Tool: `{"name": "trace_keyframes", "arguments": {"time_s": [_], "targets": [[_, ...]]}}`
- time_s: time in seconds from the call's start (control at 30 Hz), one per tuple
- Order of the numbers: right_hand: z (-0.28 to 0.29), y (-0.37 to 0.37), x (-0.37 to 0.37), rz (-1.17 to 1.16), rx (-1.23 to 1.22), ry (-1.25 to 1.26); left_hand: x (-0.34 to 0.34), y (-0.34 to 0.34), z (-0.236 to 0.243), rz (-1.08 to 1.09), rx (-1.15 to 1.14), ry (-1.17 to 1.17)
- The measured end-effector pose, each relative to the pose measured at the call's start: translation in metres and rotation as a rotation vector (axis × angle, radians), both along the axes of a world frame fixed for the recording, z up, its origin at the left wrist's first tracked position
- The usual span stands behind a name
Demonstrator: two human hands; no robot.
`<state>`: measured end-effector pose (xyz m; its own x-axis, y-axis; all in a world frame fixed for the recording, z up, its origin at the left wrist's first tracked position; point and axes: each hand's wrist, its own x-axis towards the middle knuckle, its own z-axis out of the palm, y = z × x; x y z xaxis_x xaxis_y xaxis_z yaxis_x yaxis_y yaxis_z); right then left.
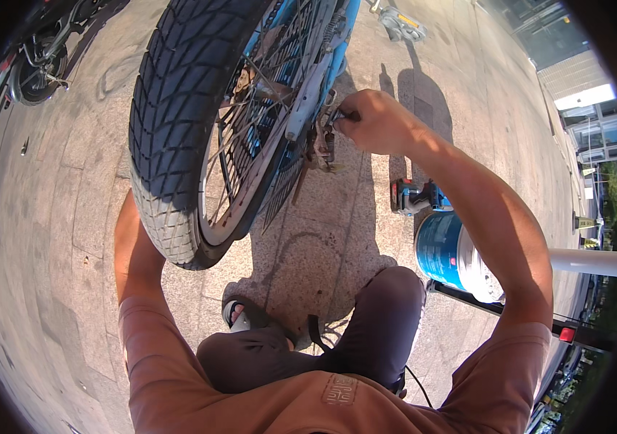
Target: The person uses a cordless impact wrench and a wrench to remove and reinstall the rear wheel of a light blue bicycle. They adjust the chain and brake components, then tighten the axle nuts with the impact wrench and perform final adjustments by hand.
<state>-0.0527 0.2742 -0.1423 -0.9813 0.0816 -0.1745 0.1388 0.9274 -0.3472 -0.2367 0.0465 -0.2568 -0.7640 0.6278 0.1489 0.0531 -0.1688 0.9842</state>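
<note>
A bicycle wheel with a black treaded tyre (pixel 166 108) fills the upper middle, beside a light-blue frame (pixel 339 49) and metal spokes. My right hand (pixel 372 121) is closed at the rusty metal mechanism (pixel 323 148) right of the wheel, its thumb and forefinger curled on a small dark piece that I cannot make out. My left forearm (pixel 134 253) goes up behind the tyre, which hides that hand entirely.
Below my right arm are a blue-and-black power tool (pixel 415 197) and a blue-and-white bucket (pixel 438 246). A white pipe (pixel 587 262) lies beyond. Other wheeled vehicles (pixel 37 69) stand upper left. A grey object (pixel 404 25) sits at the top. My knees are bent below the wheel.
</note>
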Motion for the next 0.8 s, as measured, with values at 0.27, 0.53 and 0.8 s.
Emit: {"name": "trace_keyframes", "arguments": {"time_s": [0.27,0.53,0.8], "targets": [[-0.005,0.011,0.004,-0.091,-0.225,-0.103,-0.009,-0.003,0.0,-0.057,-0.012,-0.016],[-0.001,0.012,-0.001,-0.062,-0.206,-0.192,-0.005,-0.003,0.007,-0.047,-0.03,-0.015],[-0.005,0.004,0.003,-0.017,0.006,-0.023,-0.003,-0.004,0.005,-0.035,-0.042,-0.012]]}}
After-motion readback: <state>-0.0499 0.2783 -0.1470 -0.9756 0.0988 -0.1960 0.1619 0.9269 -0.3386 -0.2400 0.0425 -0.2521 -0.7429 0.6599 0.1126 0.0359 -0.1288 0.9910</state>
